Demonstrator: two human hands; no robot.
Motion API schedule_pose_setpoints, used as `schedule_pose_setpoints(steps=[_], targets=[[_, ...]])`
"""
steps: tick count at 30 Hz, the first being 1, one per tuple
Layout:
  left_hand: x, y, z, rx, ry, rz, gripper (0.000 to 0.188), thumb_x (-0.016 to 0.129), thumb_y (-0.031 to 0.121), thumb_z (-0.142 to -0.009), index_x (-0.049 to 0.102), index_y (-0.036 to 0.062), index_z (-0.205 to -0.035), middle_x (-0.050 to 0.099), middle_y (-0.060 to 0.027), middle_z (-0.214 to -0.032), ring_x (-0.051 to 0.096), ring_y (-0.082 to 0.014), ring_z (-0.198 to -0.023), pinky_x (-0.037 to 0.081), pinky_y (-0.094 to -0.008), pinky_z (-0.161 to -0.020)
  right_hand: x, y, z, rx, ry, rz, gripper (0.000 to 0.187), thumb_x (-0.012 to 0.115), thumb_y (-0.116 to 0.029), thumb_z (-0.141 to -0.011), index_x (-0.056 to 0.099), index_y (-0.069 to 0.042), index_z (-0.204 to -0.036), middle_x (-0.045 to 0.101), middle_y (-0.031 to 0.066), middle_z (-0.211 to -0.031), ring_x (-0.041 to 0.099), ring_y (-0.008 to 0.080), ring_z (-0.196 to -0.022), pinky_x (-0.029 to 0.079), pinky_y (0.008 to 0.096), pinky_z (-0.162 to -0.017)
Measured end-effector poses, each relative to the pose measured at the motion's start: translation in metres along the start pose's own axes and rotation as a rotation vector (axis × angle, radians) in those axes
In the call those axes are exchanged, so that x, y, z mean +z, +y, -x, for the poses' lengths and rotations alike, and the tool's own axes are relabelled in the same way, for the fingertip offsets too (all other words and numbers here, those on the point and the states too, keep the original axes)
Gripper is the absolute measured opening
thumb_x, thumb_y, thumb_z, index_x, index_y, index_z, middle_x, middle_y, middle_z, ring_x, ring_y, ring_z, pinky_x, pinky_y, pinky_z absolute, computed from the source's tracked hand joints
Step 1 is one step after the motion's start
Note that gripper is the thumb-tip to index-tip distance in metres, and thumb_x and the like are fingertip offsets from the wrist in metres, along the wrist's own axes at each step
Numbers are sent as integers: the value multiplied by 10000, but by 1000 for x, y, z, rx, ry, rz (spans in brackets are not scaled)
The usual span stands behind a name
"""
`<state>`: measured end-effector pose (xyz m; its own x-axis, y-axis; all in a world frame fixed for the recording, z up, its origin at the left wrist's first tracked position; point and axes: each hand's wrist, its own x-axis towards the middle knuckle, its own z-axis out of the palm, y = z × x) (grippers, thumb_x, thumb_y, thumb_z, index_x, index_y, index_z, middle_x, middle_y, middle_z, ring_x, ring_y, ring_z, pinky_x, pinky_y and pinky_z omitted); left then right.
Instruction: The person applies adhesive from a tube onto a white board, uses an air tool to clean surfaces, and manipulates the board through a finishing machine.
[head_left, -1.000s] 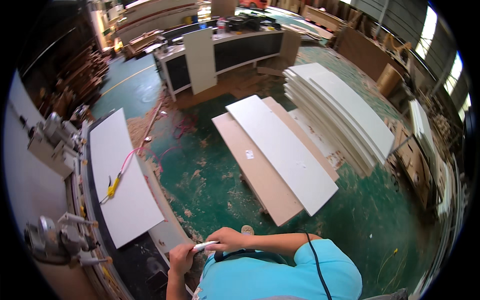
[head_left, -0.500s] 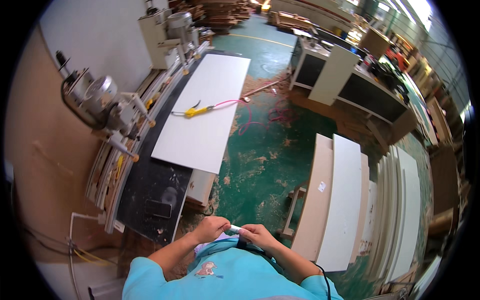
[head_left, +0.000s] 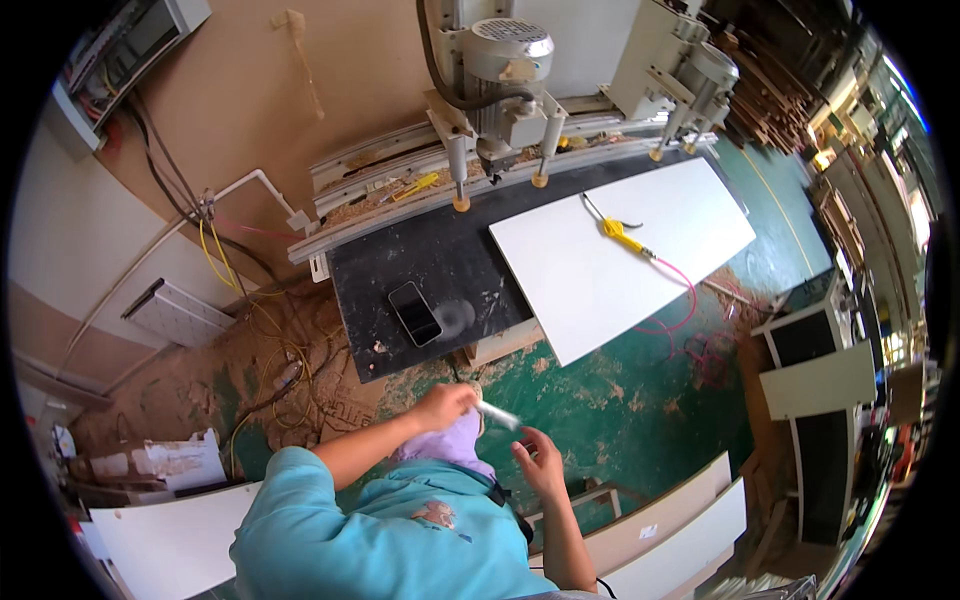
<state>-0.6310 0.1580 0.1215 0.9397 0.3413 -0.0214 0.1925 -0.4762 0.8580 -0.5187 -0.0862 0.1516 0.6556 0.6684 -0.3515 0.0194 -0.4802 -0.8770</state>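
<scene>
My left hand (head_left: pixel 445 405) is closed on one end of a short, slim white stick-like thing (head_left: pixel 497 413). It is smeared by motion, so its exact kind cannot be made out. My right hand (head_left: pixel 541 461) is apart from it, just beyond its free end, fingers spread and holding nothing. Both hands are in front of my body, near the front edge of the black machine table (head_left: pixel 365 265). A dark phone (head_left: pixel 415 314) lies flat on that table, ahead of my left hand.
A white panel (head_left: pixel 600 290) rests on the table, with a yellow air blow gun (head_left: pixel 622 236) and its pink hose on top. Behind stand drilling heads with motors (head_left: pixel 508 60). More boards (head_left: pixel 690 545) are stacked at lower right. Cables (head_left: pixel 270 340) trail over the dusty floor at left.
My view has turned left toward the machine table. My right hand has come off the white stick-like thing and opened, while my left hand keeps hold of it.
</scene>
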Motion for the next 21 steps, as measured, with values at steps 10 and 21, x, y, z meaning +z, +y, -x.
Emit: schedule_pose_setpoints(steps=[10,21], targets=[[-186,-170,-205,-473,907,427,169,527,160,-1007,585,22,-928,604,-38,-738,548,-120,-673,456,-283,-637,-149,-22,-192,-75,82,216,328,706,-169,-850,659,-18,-1138,691,92,-945,662,164,-819,524,296,-694],[-205,-184,-299,-768,1217,-112,422,618,261,-954,557,-32,-1252,597,-202,-1213,611,-314,-1084,483,-400,-887,-217,-60,-413,-408,124,676,565,713,-167,-788,537,-100,-1320,537,163,-1307,493,346,-1222,420,460,-1002]])
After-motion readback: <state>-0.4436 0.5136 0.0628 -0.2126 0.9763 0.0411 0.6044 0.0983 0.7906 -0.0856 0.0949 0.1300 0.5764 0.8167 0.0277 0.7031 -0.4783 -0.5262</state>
